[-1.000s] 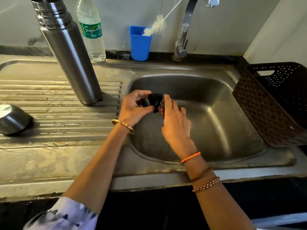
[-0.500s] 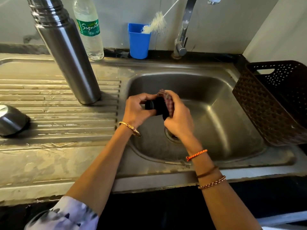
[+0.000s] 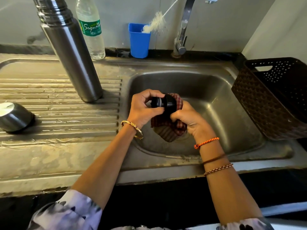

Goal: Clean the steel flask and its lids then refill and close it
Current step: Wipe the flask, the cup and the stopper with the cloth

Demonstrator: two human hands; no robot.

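Sink: a stainless steel sink [image 3: 232,103] with a ribbed draining board [image 3: 58,117] to its left; both hands work above the basin.
Basket: a dark brown perforated plastic basket [image 3: 272,100] sits tilted on the sink's right edge.
Flask: the tall cylindrical steel flask [image 3: 71,55] stands open-topped on the draining board, near the basin's left rim.
Bottle: a clear plastic water bottle with a green label [image 3: 91,29] stands behind the flask, against the wall.
Tap: a chrome tap [image 3: 181,35] rises behind the basin.
Cup: a blue plastic cup [image 3: 139,41] left of the tap holds a white bristle bottle brush [image 3: 156,21].
Outer lid: a rounded steel cap [image 3: 15,117] lies on the board's left edge, well apart from the flask.
Cloth: a red-brown checked cloth [image 3: 167,128] wraps the stopper's far end and hangs below it.
Left hand: the left hand [image 3: 143,108] has its fingers curled round the narrow end of the stopper.
Right hand: the right hand [image 3: 191,120] clasps the cloth against the stopper's wide end.
Stopper: the black plastic inner lid [image 3: 163,103] is held sideways between both hands over the basin.
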